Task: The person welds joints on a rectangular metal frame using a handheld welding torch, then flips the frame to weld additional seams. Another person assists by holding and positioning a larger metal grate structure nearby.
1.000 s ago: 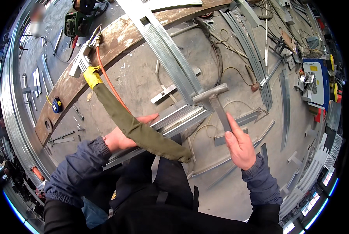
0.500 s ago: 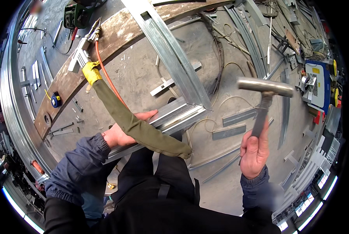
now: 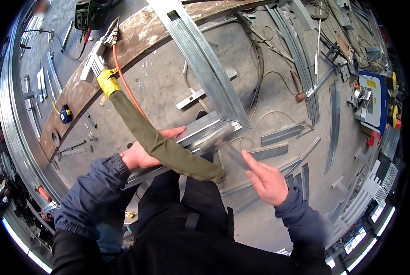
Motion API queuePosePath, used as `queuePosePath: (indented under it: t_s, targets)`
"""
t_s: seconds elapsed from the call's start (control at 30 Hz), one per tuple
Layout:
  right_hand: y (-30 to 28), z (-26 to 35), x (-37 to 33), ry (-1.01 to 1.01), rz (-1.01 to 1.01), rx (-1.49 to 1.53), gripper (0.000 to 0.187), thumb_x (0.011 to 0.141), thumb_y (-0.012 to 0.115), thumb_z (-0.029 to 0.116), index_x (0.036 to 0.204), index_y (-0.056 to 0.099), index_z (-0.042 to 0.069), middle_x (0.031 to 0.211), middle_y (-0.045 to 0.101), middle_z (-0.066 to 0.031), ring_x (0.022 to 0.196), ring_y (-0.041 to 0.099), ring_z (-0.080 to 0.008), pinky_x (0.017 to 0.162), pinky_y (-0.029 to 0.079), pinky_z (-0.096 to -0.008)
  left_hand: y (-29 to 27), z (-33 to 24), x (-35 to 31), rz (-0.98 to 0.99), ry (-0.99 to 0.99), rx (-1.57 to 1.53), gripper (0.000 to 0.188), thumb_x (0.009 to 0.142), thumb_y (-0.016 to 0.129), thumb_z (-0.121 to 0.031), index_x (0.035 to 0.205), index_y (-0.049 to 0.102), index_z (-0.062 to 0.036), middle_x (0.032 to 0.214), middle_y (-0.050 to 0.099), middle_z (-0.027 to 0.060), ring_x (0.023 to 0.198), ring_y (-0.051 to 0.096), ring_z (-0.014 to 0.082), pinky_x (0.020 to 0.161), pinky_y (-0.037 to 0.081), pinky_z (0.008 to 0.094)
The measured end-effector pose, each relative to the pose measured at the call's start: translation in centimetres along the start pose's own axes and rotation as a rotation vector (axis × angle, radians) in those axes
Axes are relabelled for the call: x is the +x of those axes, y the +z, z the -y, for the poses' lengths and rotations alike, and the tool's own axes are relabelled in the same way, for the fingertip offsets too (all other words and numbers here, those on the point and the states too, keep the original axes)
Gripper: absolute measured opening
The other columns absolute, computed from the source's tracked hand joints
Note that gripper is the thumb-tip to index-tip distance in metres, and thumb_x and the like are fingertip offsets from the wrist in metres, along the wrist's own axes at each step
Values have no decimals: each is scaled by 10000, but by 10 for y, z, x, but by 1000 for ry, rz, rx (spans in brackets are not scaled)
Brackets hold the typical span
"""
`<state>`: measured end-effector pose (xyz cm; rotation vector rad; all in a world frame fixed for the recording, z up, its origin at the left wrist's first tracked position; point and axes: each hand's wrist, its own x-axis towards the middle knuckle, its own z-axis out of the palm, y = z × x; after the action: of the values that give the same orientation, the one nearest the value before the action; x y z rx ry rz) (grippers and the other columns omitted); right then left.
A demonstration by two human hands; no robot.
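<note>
In the lower middle of the frame, the person's dark-clothed legs stand close to the near edge of a metal rail. The left hand lies on it left of centre, fingers stretched toward the right; an olive cable cover crosses over part of this hand, so whether it grips cannot be told. Right of centre, the right hand is wrapped around the handle of a hammer, whose motion-blurred head is at the rail near its right end; contact is unclear.

There, the rail meets a metal beam running to the top edge, and these two edges form a corner. To the right of the corner, room opens over the concrete floor, with metal strips lying beyond the right hand. Left of the beam, more floor separates the rail from a worn brown surface; a metal tool and an orange hose cross its edge at upper left.

Half a second earlier, the hammer was raised farther right, above the floor; now it is down beside the corner. The left hand keeps its place.
</note>
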<state>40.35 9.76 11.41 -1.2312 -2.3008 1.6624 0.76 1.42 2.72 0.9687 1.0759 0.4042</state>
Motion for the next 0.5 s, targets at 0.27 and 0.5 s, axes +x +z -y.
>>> queuePosePath:
  t_s: [0.27, 0.5]
  targets:
    - [-5, 0, -1, 45, -298, -18, 594, 1127, 557, 149, 1681, 363, 65, 880, 655, -73, 703, 548, -161, 705, 499, -272, 0, -1, -1, -9, 28, 50, 842, 959, 799, -252, 1645, 393, 19, 1628, 511, 155, 1417, 537, 177, 1186, 438, 343]
    - [-14, 11, -1, 311, -309, 271, 566, 1134, 541, 159, 1663, 377, 43, 1516, 615, -242, 1293, 684, -345, 1022, 506, -327, -2, -4, -2, -4, 8, 6, 839, 959, 796, -248, 1657, 395, -11, 1559, 576, 141, 1357, 572, 160, 1152, 459, 336]
